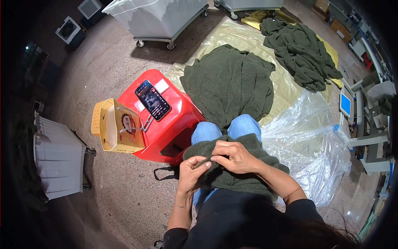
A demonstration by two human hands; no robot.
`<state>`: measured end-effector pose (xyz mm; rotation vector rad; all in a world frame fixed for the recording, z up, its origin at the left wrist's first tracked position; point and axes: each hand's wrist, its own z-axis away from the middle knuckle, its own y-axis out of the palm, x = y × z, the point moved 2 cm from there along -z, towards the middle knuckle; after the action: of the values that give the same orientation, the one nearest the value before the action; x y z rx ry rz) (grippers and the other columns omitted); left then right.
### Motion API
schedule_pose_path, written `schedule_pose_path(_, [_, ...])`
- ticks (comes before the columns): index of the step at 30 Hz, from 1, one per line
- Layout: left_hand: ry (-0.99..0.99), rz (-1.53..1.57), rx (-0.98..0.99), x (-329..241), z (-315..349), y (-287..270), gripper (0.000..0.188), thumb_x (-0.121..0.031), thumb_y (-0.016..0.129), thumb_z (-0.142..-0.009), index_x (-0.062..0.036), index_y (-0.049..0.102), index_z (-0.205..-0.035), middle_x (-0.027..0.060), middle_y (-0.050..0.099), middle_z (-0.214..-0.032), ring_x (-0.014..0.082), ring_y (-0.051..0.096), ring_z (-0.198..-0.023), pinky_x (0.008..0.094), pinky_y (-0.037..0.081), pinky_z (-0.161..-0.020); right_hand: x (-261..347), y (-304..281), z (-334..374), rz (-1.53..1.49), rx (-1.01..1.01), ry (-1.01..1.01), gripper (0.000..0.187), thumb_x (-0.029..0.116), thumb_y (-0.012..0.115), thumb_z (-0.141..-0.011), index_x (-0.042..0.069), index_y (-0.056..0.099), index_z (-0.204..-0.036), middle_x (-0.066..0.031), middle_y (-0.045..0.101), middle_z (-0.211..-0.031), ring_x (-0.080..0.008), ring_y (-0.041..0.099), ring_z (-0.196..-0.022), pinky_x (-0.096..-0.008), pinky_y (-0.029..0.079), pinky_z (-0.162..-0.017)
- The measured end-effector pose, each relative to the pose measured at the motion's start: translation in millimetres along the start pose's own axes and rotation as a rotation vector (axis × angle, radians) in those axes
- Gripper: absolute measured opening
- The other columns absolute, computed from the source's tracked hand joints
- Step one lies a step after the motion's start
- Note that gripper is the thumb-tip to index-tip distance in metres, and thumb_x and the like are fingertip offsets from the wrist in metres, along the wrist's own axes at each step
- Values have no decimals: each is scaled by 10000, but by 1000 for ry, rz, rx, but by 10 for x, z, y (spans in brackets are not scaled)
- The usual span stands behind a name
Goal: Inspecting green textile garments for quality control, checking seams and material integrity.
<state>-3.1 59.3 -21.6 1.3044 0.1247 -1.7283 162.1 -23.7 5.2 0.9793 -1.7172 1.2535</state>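
Note:
A dark green knitted piece [265,162] lies bunched across my lap, over blue jeans. My left hand [191,173] pinches an edge of it between thumb and fingers. Close beside it, my right hand [235,157] is also closed on the knit, its thumb near the left thumb. The fingertips almost meet; whether anything small is between them cannot be made out. Just beyond my knees, a large heap of the same dark green knit [232,83] is spread on yellowish plastic sheeting [286,106].
At my left stands a red plastic stool [176,110] bearing a lit phone [152,100] and a yellow carton [108,130] near its edge. Grey wheeled bins [159,18] stand ahead, a white bin [60,155] far left. Another green heap [300,54] and clear plastic [311,153] lie right.

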Motion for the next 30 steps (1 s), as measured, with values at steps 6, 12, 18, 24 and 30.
schedule_pose_path(6, [178,17,-133,174,-69,-25,96,48,624,-805,12,637,-893,34,657,-816,67,586,-671,199,472,-636,21,159,72,81,-194,-19,96,52,658,-815,-18,592,-815,-120,553,-736,-281,568,-604,-353,426,-525])
schedule_pose_path(12, [365,142,-275,277,-148,33,186,96,595,-797,43,665,-961,37,661,-862,62,577,-735,187,444,-684,103,235,135,258,-126,-227,101,35,656,-794,19,559,-812,-102,530,-725,-303,568,-601,-374,433,-498])
schedule_pose_path(18, [150,213,-74,-8,-45,-196,99,71,583,-767,28,632,-841,64,649,-818,123,605,-713,234,482,-704,-113,-216,323,149,83,103,303,207,693,-804,61,594,-1050,-100,530,-1072,-312,584,-962,-405,486,-799])
schedule_pose_path(24, [61,183,-30,-53,62,-206,163,-130,618,-898,30,641,-914,88,687,-888,141,639,-775,276,511,-762,-408,-577,696,219,60,262,196,57,623,-783,19,543,-958,-134,586,-936,-329,584,-934,-393,464,-781])
schedule_pose_path(30, [36,221,-2,-32,18,-79,172,-152,594,-927,12,646,-916,82,683,-887,133,634,-774,261,498,-735,-224,-712,749,172,-419,289,313,-48,519,-720,13,525,-1027,-131,628,-850,-273,629,-754,-293,484,-710])
